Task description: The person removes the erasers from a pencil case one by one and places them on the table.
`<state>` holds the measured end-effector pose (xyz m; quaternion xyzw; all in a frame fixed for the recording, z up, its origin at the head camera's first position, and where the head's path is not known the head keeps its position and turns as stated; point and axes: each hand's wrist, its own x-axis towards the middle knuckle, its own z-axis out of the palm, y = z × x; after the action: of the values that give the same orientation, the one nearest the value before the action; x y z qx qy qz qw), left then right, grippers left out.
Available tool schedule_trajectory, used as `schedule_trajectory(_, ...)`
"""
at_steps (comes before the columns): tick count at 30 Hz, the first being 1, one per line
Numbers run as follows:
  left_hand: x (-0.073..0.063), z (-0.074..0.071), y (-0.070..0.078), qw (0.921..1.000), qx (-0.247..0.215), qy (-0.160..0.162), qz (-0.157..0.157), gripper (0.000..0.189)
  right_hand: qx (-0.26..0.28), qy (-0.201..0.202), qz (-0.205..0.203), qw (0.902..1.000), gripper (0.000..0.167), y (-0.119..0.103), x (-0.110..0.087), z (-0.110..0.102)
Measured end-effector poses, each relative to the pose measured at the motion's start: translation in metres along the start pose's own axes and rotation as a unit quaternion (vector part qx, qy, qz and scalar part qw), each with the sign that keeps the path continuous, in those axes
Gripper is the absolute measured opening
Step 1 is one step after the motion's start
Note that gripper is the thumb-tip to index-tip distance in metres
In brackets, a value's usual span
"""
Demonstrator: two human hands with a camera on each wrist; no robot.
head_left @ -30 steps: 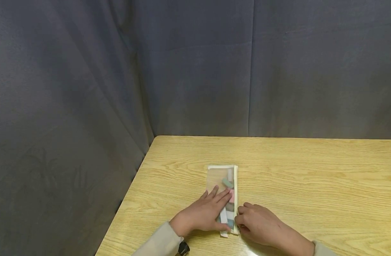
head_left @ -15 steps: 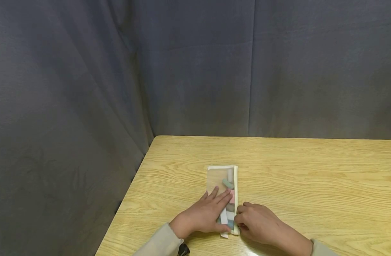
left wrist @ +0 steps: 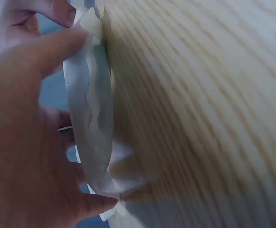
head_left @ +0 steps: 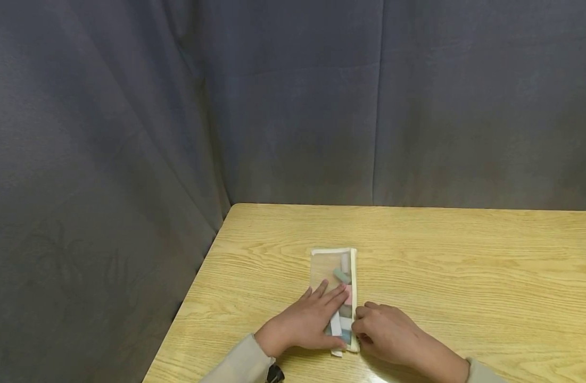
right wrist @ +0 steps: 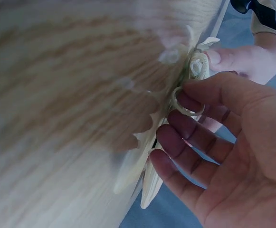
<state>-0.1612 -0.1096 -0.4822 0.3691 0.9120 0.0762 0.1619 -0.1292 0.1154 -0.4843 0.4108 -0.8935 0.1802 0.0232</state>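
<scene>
A see-through zip pouch [head_left: 327, 263] with cream edging lies lengthwise on the table in the head view. Through its side show a green piece [head_left: 341, 275], a pink piece [head_left: 348, 294] and other small pale and blue pieces. My left hand [head_left: 299, 324] is spread across the pouch with fingers extended, pressing it down. In the left wrist view, the left thumb lies by the zipper edge [left wrist: 91, 109]. At the pouch's near right corner is my right hand [head_left: 390, 332]. Its thumb and index finger pinch a ring-shaped zipper pull [right wrist: 190, 114], clearest in the right wrist view.
The wooden table [head_left: 465, 255] extends to the right and behind the pouch. A dark grey curtain [head_left: 293, 106] hangs along its back and left edges. A white strip [head_left: 336, 323] lies at the pouch, partly covered by the left hand.
</scene>
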Motion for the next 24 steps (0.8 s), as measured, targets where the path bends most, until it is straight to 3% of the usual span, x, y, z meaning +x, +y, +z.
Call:
schedule_trajectory(7, 0.006, 0.005, 0.002, 0.9996, -0.018, 0.017, -0.015, 0.097, 0.006, 0.005, -0.015, 0.9999, 0.018, 0.002, -0.002, -0.001)
schedule_trajectory(16, 0.009, 0.009, 0.008, 0.9985, 0.025, 0.041, -0.028, 0.100, 0.011, 0.009, -0.014, 0.9998, 0.023, 0.004, -0.002, 0.003)
schedule_trajectory(24, 0.010, 0.009, 0.011, 0.9979, 0.032, 0.042, -0.036, 0.099, -0.037, 0.031, -0.005, 0.9988, 0.019, 0.003, 0.001, 0.004)
